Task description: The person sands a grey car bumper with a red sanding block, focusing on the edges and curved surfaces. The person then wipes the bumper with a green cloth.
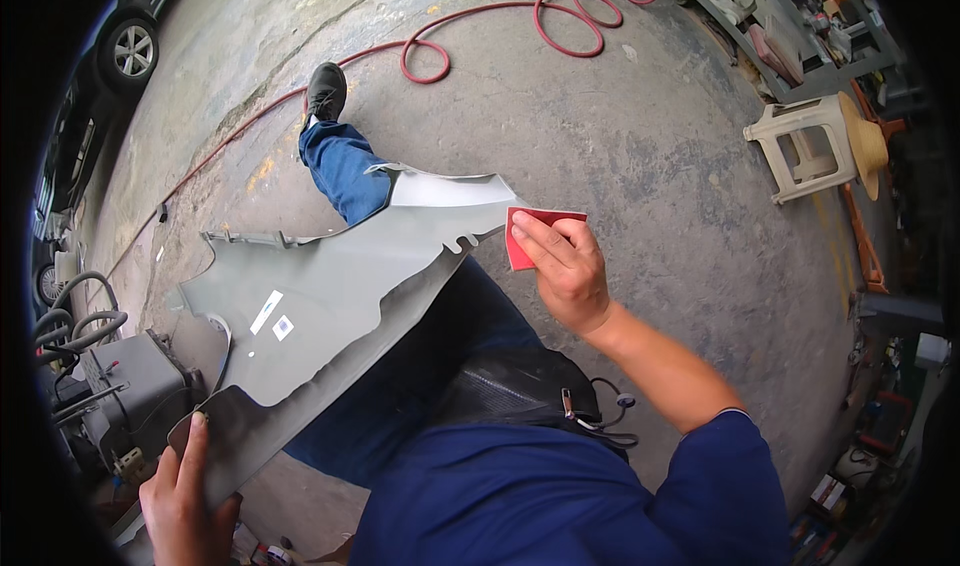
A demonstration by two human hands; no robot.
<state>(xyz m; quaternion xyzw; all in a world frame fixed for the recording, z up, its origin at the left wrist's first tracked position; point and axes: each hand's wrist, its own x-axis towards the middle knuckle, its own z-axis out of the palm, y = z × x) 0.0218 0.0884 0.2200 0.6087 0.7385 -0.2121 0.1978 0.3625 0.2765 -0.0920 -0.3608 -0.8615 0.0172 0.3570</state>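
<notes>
A grey car fender (pixel 330 286) lies slantwise across my lap, its inner side facing up, with small white labels stuck on it. My left hand (pixel 185 496) grips its near left end, forefinger laid along the edge and thumb partly hidden. In my right hand (pixel 572 276) is a red sanding pad (pixel 519 256), thin and square, pinched under the fingers. The pad is at the fender's far right tip; whether it touches the metal I cannot tell.
A red hose (pixel 470 11) loops over the concrete floor (pixel 640 136). At right stands a beige plastic stool (pixel 800 151) beside cluttered shelving (pixel 800 26). A grey machine (pixel 135 386) with hoses sits at left, and a dark car (pixel 100 76) is beyond.
</notes>
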